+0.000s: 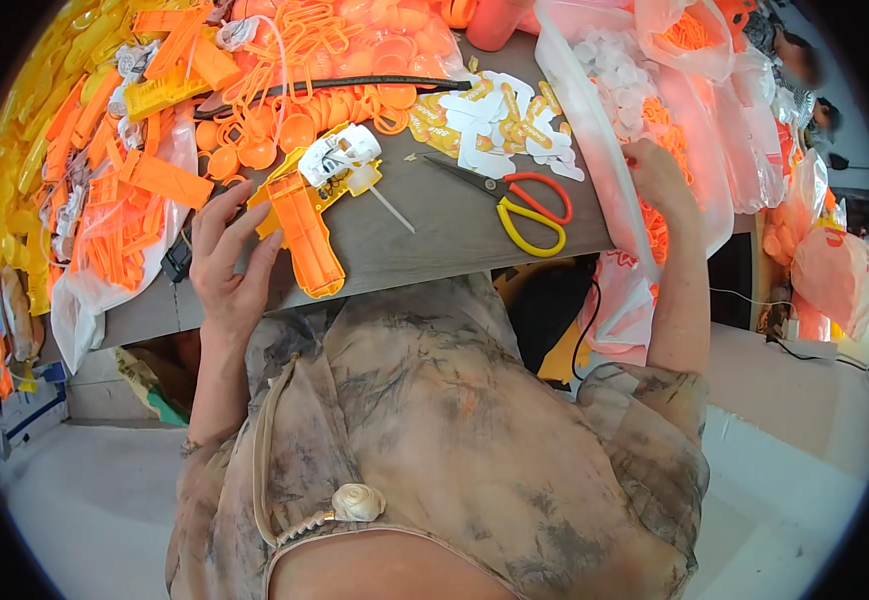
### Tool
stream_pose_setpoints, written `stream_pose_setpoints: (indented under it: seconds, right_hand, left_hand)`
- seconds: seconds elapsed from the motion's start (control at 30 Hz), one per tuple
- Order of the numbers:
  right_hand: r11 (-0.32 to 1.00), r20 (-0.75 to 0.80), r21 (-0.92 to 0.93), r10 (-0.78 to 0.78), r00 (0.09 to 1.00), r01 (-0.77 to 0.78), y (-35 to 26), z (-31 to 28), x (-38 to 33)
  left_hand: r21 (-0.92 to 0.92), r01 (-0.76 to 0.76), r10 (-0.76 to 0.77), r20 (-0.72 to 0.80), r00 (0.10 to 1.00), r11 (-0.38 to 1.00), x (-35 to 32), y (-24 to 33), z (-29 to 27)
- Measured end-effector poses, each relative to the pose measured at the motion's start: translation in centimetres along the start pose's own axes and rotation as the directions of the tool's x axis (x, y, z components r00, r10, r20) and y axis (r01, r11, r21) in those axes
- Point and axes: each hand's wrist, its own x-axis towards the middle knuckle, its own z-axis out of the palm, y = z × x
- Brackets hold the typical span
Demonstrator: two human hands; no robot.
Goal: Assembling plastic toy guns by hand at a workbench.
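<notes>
A toy gun half-shell (314,248) in orange and yellow lies on the table, with a white mechanism (340,155) and a thin pale rod (394,212) at its upper end. My left hand (229,255) is beside its left end; the thumb and fingers are apart, fingertips at the orange edge. At the right, my right hand (662,180) reaches into a clear plastic bag (594,110) of orange coiled pieces (662,130). Its fingers are curled, their tips partly hidden, and what they pinch cannot be made out.
Scissors (524,208) with red and yellow handles lie between my hands, blades apart. Behind them are white and yellow printed cards (499,125). Orange plastic parts (254,145) heap at the back left, yellow parts (49,130) farther left. Translucent pieces (622,85) fill a bag at right.
</notes>
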Motion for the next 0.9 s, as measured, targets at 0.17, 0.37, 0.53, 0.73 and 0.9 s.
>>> stream_pose_setpoints:
  seconds: [0.17, 0.37, 0.53, 0.73, 0.9]
  right_hand:
    - [0.997, -0.078, 0.074, -0.002, 0.997, 0.007, 0.8, 1.4, 0.6]
    - [0.985, -0.057, 0.157, 0.087, 0.995, -0.077, 2.5, 0.5, 0.4]
    - [0.952, -0.326, 0.29, 0.19, 0.926, -0.094, 0.4, -2.8, -1.0]
    - [0.0, -0.252, 0.967, 0.089, 0.964, 0.253, -11.0, -2.6, -3.3]
    - [-0.3, -0.088, 0.954, -0.263, 0.961, 0.006, -20.7, 1.9, -4.4]
  left_hand:
    - [-0.018, -0.054, 0.054, -0.005, 0.999, 0.998, 0.1, 0.2, 0.2]
    - [-0.049, -0.052, 0.049, -0.058, 0.997, 0.997, 0.4, 0.3, -0.1]
    - [-0.205, 0.002, -0.027, -0.117, 0.993, 0.979, 1.0, 0.4, -0.6]
    - [-0.477, 0.053, -0.072, -0.022, 0.997, 0.877, 2.0, 2.6, -0.2]
    - [-0.735, 0.364, -0.213, 0.295, 0.931, 0.572, 3.3, 5.1, 1.2]
